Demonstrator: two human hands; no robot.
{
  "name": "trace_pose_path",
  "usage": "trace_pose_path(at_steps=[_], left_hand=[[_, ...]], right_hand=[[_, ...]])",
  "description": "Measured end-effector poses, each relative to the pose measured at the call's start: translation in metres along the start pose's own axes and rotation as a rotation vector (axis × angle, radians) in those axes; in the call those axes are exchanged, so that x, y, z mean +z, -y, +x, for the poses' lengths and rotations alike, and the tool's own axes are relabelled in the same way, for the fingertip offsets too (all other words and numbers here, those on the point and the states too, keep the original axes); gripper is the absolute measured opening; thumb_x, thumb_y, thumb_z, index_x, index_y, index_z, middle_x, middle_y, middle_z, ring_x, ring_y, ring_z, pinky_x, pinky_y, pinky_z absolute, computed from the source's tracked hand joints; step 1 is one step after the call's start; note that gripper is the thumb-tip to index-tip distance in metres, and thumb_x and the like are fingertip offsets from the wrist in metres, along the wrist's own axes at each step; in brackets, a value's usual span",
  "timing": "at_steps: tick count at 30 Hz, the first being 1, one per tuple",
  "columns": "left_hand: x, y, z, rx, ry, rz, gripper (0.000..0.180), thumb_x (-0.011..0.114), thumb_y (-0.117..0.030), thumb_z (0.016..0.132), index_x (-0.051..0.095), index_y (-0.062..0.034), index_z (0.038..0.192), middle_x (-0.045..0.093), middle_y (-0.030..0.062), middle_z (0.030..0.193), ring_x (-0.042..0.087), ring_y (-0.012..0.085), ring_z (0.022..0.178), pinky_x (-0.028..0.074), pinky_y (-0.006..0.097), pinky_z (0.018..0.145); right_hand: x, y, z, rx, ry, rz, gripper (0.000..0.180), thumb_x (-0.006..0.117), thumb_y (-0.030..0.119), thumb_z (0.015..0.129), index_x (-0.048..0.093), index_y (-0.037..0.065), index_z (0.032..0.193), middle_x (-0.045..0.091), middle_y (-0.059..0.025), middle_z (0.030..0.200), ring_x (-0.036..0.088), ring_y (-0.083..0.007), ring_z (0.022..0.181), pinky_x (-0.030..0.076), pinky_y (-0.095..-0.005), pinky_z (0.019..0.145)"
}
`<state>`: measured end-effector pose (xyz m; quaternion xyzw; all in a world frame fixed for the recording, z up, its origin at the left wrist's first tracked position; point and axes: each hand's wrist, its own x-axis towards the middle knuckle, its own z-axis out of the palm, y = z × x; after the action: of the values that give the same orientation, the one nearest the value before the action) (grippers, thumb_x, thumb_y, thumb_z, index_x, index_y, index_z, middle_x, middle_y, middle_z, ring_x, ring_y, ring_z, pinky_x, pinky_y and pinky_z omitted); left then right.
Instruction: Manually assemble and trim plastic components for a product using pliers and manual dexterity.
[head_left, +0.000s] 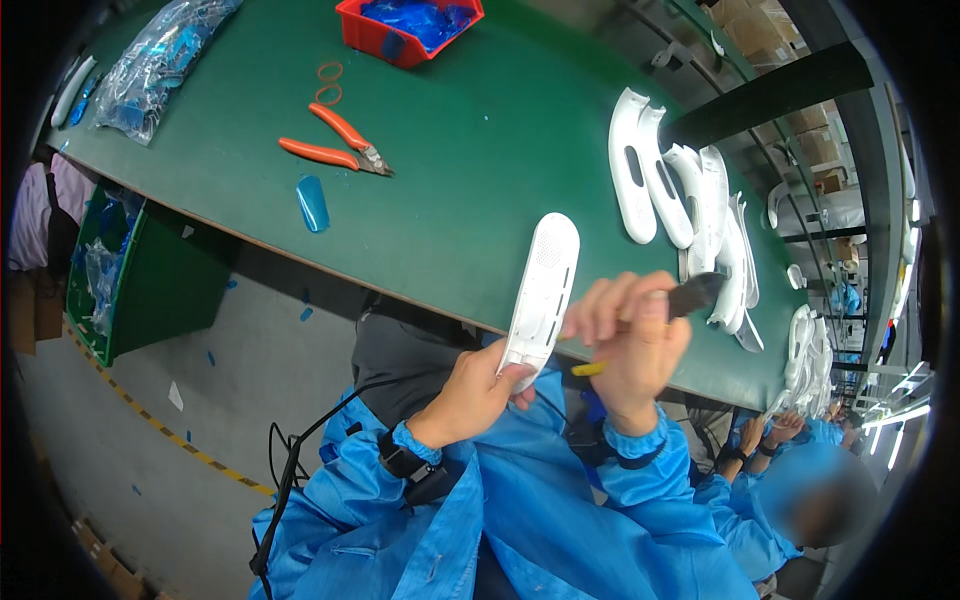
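Note:
My left hand (472, 398) is closed round the lower end of a long white plastic shell (543, 285) with rounded ends, a patch of small holes and narrow slots. The shell stands tilted just past the table's front edge. Close to its right side, my right hand (640, 345) grips a hand tool (697, 293) with a dark, blurred end and yellow parts; its exact kind is not plain. On the green table (420, 235), orange-handled side cutters (345, 145) lie with handles spread. Near them are a curved blue film piece (312, 204) and orange rings (328, 84).
Several white curved shells (632, 165) lie at the right under a black post (770, 95). A red bin (408, 45) of blue film and a clear bag (160, 65) sit farther back. A green bin (125, 270) stands at left. A co-worker (770, 500) is at the right.

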<state>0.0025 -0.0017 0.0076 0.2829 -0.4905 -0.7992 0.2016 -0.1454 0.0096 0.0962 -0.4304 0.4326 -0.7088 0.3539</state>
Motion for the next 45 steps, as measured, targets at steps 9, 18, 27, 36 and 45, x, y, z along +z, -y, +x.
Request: trace_pose_path(at_steps=[9,18,27,36,45], left_hand=[[0.004,-0.048,0.001,0.246,0.005,0.117,0.054,0.055,-0.011,0.095,0.030,0.0039,0.140,0.065,0.0204,0.104,0.068,0.0289,0.089,0.054,0.037,0.078],[-0.003,-0.099,0.000,0.500,-0.030,0.741,0.077,0.070,-0.019,0.086,0.029,0.0084,0.146,0.065,0.0241,0.105,0.068,0.0354,0.088,0.053,0.038,0.073],[-0.009,-0.105,0.007,0.607,-0.107,0.871,0.082,0.074,-0.029,0.082,0.034,0.0052,0.146,0.066,0.0155,0.085,0.066,0.0276,0.069,0.052,0.035,0.060],[-0.023,-0.111,0.013,0.534,-0.099,0.941,0.090,0.076,-0.038,0.079,0.033,0.0023,0.147,0.065,0.0148,0.088,0.066,0.0253,0.073,0.052,0.034,0.064],[-0.074,-0.102,0.046,0.699,-0.310,0.662,0.054,0.070,-0.003,0.080,0.054,0.0011,0.131,0.064,0.0126,0.095,0.063,0.0216,0.076,0.052,0.032,0.071]], right_hand=[[-0.011,0.011,-0.004,0.506,0.042,-0.555,0.023,0.065,0.018,0.092,0.061,-0.003,0.102,0.059,-0.0007,0.069,0.054,-0.0063,0.060,0.043,-0.0225,0.053],[-0.024,-0.019,0.028,0.699,-0.004,0.051,0.015,0.057,0.014,0.095,0.062,0.000,0.096,0.063,-0.0042,0.080,0.059,-0.0101,0.067,0.049,-0.0259,0.056],[-0.006,-0.022,0.034,0.849,0.027,0.284,0.027,0.049,0.023,0.098,0.056,-0.003,0.092,0.055,-0.0084,0.074,0.052,-0.0175,0.064,0.046,-0.0291,0.055],[-0.018,-0.024,0.050,0.778,-0.034,0.156,0.024,0.051,0.022,0.098,0.057,0.000,0.091,0.058,-0.0080,0.075,0.057,-0.0171,0.065,0.048,-0.0294,0.055],[-0.043,0.042,0.242,-0.192,0.102,-1.562,0.029,0.066,0.024,0.084,0.059,-0.004,0.082,0.063,-0.0201,0.072,0.063,-0.0353,0.067,0.049,-0.0411,0.061]])
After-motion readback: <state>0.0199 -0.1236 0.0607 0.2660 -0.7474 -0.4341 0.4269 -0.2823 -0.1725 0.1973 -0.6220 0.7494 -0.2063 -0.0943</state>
